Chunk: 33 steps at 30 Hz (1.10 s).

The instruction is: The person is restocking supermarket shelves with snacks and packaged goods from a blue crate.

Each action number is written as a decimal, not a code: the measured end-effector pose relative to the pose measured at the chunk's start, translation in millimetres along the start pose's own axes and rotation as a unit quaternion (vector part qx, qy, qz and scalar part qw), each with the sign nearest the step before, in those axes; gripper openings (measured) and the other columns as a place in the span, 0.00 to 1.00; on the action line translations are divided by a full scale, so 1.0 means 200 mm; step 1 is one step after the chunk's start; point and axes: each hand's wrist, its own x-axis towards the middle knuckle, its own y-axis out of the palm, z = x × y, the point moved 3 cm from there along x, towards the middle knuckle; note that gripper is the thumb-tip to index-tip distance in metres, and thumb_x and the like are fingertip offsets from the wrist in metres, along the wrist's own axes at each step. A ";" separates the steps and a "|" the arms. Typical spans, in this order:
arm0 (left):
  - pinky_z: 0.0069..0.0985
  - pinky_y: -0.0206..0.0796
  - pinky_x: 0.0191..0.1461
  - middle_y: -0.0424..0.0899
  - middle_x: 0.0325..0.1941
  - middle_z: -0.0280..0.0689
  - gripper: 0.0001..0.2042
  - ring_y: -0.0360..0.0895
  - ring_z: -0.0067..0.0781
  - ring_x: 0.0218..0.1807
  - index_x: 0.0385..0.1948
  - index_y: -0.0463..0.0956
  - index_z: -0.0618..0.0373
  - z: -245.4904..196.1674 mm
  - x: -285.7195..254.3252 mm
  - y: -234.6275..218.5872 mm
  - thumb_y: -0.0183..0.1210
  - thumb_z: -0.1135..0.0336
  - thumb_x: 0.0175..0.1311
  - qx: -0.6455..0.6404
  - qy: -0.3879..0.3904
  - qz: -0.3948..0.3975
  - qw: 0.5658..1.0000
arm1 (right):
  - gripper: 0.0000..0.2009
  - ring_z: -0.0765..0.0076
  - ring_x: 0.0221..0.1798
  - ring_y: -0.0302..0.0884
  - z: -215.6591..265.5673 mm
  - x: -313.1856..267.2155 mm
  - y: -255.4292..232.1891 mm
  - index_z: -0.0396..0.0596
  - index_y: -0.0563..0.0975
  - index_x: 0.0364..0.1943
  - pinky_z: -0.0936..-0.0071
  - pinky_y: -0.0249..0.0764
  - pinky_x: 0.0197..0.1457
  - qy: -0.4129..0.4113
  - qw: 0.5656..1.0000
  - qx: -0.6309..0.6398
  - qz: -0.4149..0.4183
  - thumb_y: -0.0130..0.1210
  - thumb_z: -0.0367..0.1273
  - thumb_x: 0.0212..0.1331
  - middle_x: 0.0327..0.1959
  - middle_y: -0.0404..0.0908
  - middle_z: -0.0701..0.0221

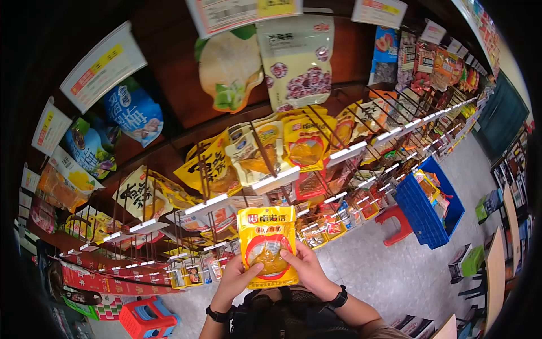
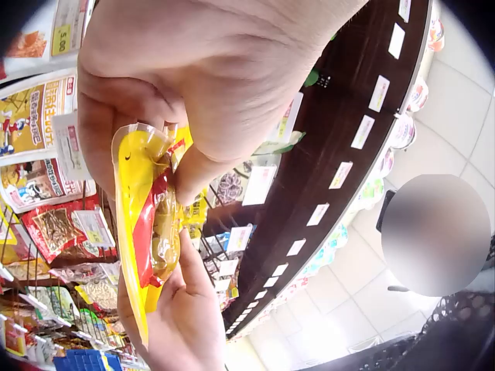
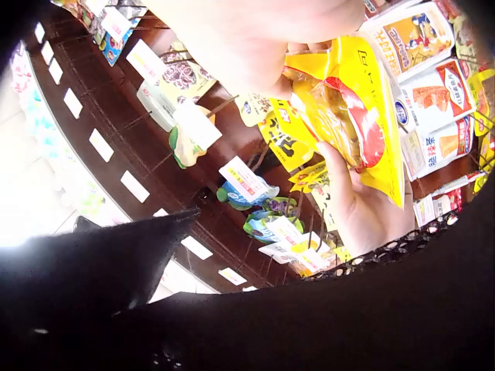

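Both hands hold a yellow snack packet [image 1: 267, 243] with a red label and a clear window, upright in front of the peg racks. My left hand [image 1: 240, 271] grips its lower left edge, thumb on the front. On the lower right side my right hand [image 1: 302, 263] grips it the same way. In the left wrist view the left hand [image 2: 186, 131] pinches the packet [image 2: 147, 232] from above, and the right hand [image 2: 182, 325] holds it below. The right wrist view has the right hand [image 3: 271, 46] at the packet [image 3: 363, 116], the left hand [image 3: 363, 201] behind it.
Wire peg racks [image 1: 276, 178] full of hanging snack packets stand close in front. A blue crate [image 1: 429, 209] and a red stool [image 1: 398, 223] are on the tiled floor to the right, a red and blue stool [image 1: 148, 317] at lower left. Another person [image 2: 437, 232] stands nearby.
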 end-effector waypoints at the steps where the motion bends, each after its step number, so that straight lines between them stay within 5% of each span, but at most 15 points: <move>1: 0.23 0.72 0.55 0.82 0.52 0.36 0.16 0.78 0.21 0.51 0.54 0.73 0.64 0.00 0.02 0.05 0.61 0.68 0.68 -0.009 0.000 0.008 1.000 | 0.18 0.80 0.55 0.74 0.04 -0.01 -0.04 0.42 0.69 0.62 0.77 0.73 0.59 -0.009 1.000 -0.019 0.010 0.53 0.29 0.70 0.55 0.78 0.71; 11: 0.19 0.73 0.49 0.84 0.47 0.34 0.15 0.80 0.18 0.45 0.52 0.75 0.64 0.01 0.16 0.33 0.62 0.68 0.67 0.022 0.028 0.022 0.999 | 0.27 0.75 0.64 0.69 0.27 -0.12 -0.27 0.44 0.58 0.69 0.72 0.69 0.66 -0.037 0.996 -0.054 0.060 0.54 0.25 0.68 0.63 0.70 0.69; 18: 0.22 0.73 0.52 0.84 0.48 0.35 0.15 0.79 0.19 0.48 0.54 0.73 0.65 0.03 0.19 0.44 0.60 0.68 0.69 0.001 0.021 0.003 1.000 | 0.38 0.73 0.70 0.59 0.35 -0.13 -0.37 0.44 0.51 0.71 0.70 0.64 0.69 -0.102 0.969 -0.196 0.111 0.59 0.19 0.59 0.66 0.62 0.66; 21: 0.22 0.73 0.53 0.83 0.50 0.36 0.15 0.79 0.20 0.49 0.54 0.73 0.65 -0.01 0.24 0.44 0.57 0.68 0.71 -0.007 0.036 -0.012 0.999 | 0.38 0.72 0.71 0.57 0.33 -0.09 -0.38 0.45 0.50 0.71 0.70 0.63 0.70 -0.080 0.988 -0.096 0.093 0.58 0.17 0.59 0.67 0.62 0.66; 26: 0.24 0.67 0.61 0.74 0.61 0.34 0.21 0.72 0.22 0.59 0.65 0.64 0.60 0.01 0.20 0.42 0.54 0.69 0.73 0.031 0.034 0.056 0.997 | 0.37 0.69 0.67 0.68 0.31 -0.07 -0.43 0.48 0.50 0.71 0.68 0.67 0.69 -0.090 0.982 -0.127 0.104 0.57 0.19 0.62 0.66 0.68 0.64; 29: 0.24 0.67 0.62 0.74 0.61 0.35 0.25 0.73 0.23 0.59 0.68 0.59 0.59 -0.07 0.22 0.48 0.55 0.72 0.72 0.006 0.061 0.054 0.997 | 0.36 0.70 0.66 0.69 0.37 -0.06 -0.43 0.48 0.52 0.71 0.68 0.66 0.69 -0.033 0.991 -0.085 0.096 0.58 0.19 0.62 0.63 0.71 0.65; 33: 0.25 0.67 0.60 0.76 0.61 0.39 0.26 0.73 0.26 0.61 0.68 0.54 0.58 -0.16 0.25 0.50 0.54 0.76 0.70 -0.017 0.077 0.087 0.993 | 0.33 0.71 0.66 0.68 0.39 -0.05 -0.45 0.46 0.54 0.69 0.69 0.67 0.68 -0.078 0.989 -0.098 0.080 0.58 0.20 0.62 0.63 0.70 0.65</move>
